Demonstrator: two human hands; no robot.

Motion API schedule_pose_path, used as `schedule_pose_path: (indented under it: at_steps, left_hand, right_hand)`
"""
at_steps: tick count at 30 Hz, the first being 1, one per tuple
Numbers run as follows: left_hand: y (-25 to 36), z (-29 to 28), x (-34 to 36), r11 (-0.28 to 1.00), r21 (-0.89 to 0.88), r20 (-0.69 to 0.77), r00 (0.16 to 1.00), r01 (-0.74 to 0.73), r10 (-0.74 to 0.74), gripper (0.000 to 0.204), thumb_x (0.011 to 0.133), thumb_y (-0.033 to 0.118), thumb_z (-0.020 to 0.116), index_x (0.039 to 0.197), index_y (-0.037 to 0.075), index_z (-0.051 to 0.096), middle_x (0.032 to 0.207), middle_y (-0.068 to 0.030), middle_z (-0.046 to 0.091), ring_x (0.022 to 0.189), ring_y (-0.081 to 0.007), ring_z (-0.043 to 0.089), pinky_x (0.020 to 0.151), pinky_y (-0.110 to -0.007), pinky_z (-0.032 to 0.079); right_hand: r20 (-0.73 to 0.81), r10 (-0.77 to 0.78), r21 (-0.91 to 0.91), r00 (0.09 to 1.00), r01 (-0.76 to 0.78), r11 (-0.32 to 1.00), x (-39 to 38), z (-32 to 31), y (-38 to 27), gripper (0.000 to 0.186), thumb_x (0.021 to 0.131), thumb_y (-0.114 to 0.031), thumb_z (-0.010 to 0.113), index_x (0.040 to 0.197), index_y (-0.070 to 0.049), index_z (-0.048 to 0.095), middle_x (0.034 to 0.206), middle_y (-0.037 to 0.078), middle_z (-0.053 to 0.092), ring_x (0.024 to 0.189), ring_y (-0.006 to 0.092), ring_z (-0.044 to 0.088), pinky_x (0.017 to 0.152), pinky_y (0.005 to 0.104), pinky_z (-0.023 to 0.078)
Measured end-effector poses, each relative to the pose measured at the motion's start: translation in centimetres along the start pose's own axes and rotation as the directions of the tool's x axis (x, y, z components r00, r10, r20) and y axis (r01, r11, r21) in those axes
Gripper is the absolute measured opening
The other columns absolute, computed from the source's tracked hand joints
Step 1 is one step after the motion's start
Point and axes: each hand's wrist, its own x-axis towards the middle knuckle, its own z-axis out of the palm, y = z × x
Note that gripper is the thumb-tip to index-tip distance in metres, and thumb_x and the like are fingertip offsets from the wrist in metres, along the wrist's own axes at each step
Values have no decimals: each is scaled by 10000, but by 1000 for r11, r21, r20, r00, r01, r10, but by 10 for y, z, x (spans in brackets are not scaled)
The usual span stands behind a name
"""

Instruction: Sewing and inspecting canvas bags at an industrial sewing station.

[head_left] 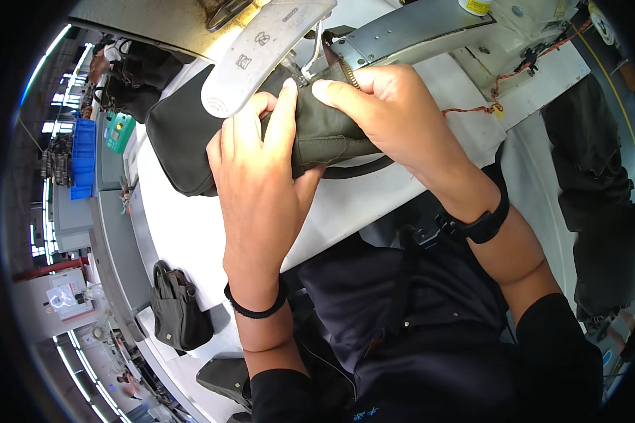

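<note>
A dark olive bag point(183, 134) lies under the head of a sewing machine point(261, 56), with a brass-toothed zipper point(348, 72) along its upper edge. My left hand point(257, 158) presses on the bag, fingers stretched and spread, the index fingertip close to the presser foot point(300, 75). My right hand point(395, 109) pinches the bag's edge beside the zipper, thumb on top near the presser foot and fingers curled behind. A strap of the bag loops out below it toward me. The needle point is hidden among the metal parts and fabric.
A small dark handbag point(180, 310) stands at the left on the white table point(339, 208), another dark bag point(226, 381) lower down. More dark bags point(137, 77) are heaped at the far left, near a blue crate point(83, 158) and a green device point(119, 132). An orange cord point(497, 88) trails at the right.
</note>
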Motion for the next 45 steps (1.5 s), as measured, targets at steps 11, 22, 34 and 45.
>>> schedule_pose_path:
  at_steps: [11,22,34,45]
  left_hand:
    - [-5,7,-2,999,28,-44,999,-27,28,820,649,117,889,1407,60,581,1261,-122,574,1186,-311,552,1031,-443,390]
    - [-5,7,-1,999,-26,-33,999,-27,26,806,660,133,894,1399,41,587,1255,-111,580,1171,-306,552,1028,-445,385]
    - [10,0,-8,999,47,-39,999,-14,15,773,736,171,857,1440,60,558,1332,-142,573,1221,-332,538,1060,-438,379]
    - [68,0,-24,891,-302,16,937,338,-350,716,892,185,791,1493,2,449,1479,-220,487,888,-286,676,731,-359,571]
  right_hand:
    - [2,-22,-18,1000,22,1000,4,1,5,492,899,-244,695,543,-15,444,491,-19,391,490,60,347,443,314,293]
    - [3,7,-24,1000,-7,1000,5,-1,8,467,900,-268,714,557,-15,524,515,-43,465,507,38,388,450,292,316]
    - [26,80,79,996,-82,993,3,0,5,443,946,-263,698,612,-10,556,562,-61,472,554,29,400,492,271,338]
    - [-39,-35,277,999,45,960,-16,-8,18,206,1003,-167,656,943,27,690,724,-71,576,627,-9,416,530,208,333]
